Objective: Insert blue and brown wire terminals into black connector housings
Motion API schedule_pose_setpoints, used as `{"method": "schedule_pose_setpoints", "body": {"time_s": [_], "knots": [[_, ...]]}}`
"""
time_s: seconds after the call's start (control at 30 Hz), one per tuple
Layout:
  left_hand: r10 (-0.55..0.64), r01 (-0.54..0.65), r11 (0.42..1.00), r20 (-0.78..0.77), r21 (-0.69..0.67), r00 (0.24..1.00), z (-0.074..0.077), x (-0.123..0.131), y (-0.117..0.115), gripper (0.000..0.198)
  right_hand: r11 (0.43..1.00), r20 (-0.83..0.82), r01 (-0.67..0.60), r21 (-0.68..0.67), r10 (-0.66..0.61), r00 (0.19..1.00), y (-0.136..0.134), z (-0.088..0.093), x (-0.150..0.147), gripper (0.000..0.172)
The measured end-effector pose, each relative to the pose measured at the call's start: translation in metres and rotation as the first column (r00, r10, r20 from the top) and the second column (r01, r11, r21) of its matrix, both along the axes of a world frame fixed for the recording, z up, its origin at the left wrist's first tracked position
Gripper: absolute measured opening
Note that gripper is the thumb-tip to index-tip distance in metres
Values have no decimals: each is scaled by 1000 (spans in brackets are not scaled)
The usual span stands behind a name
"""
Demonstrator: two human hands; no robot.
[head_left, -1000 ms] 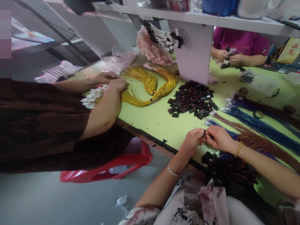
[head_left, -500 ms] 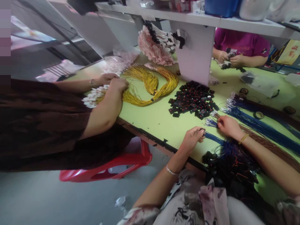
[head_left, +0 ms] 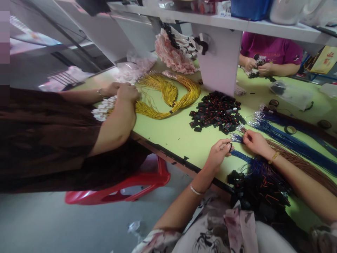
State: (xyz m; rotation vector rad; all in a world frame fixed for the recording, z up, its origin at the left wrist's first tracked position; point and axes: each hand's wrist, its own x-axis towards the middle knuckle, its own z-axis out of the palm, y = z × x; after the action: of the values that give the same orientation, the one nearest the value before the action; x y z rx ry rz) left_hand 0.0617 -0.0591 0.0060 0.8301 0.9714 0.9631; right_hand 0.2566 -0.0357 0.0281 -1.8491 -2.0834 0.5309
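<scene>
In the head view, the left hand [head_left: 218,151] hovers just above the green worktop [head_left: 179,135], its fingers [head_left: 226,144] curled together and pinching a small black connector [head_left: 230,147] at the thumb tip. The right hand [head_left: 255,142] sits just beside it, to the right, with its fingers pressed together on the metal-tipped ends of the blue wires [head_left: 238,138]; whether one wire or several are gripped cannot be told. The blue wire bundle [head_left: 292,142] runs from there toward the right edge, lying beside a brown wire bundle [head_left: 302,165] that passes under the right forearm. A gold bracelet [head_left: 273,157] circles the right wrist and a thin bangle [head_left: 196,190] the left.

Near the worktop's front edge, just below the hands, lies a dark heap of finished pieces [head_left: 260,191] with blue leads and orange marks. Further in, a loose pile of black connectors [head_left: 216,112] sits between the hands and a white post [head_left: 218,63].

At the left, a co-worker in a brown sleeve [head_left: 52,140] holds both hands on yellow wires [head_left: 168,95] tipped with white plugs [head_left: 104,107]. A red stool [head_left: 126,184] stands under them. Across the worktop, a person in a magenta shirt [head_left: 271,49] handles small parts. Pink bundles [head_left: 173,52] are heaped by the post, and tape rolls [head_left: 291,129] lie at the right.
</scene>
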Motion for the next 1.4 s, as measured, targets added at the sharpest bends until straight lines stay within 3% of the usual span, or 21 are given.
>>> {"method": "schedule_pose_setpoints", "body": {"time_s": [0.17,0.3,0.47,0.7,0.93,1.23,1.4], "knots": [[10,17,993,219,-118,976,0,9,0,32,997,-388,-65,31,72,919,-3,9,-15,12],[31,34,984,356,-175,934,-2,12,1,26,997,-474,-69,14,68,878,-14,16,-22,11],[32,63,975,419,-212,907,-3,14,2,19,992,-411,-116,56,129,902,-27,14,-23,13],[19,75,977,434,-198,901,-4,15,1,19,993,-292,-96,64,111,950,-31,12,-25,14],[3,73,982,400,-175,917,-5,13,1,27,994,-288,-91,63,105,952,-32,15,-27,13],[36,2,988,239,-156,970,-4,19,-5,30,964,-188,-207,166,237,953,-33,9,-27,16],[70,-27,983,232,-180,970,-2,22,-4,32,957,-240,-246,150,277,930,-34,10,-23,13]]}}
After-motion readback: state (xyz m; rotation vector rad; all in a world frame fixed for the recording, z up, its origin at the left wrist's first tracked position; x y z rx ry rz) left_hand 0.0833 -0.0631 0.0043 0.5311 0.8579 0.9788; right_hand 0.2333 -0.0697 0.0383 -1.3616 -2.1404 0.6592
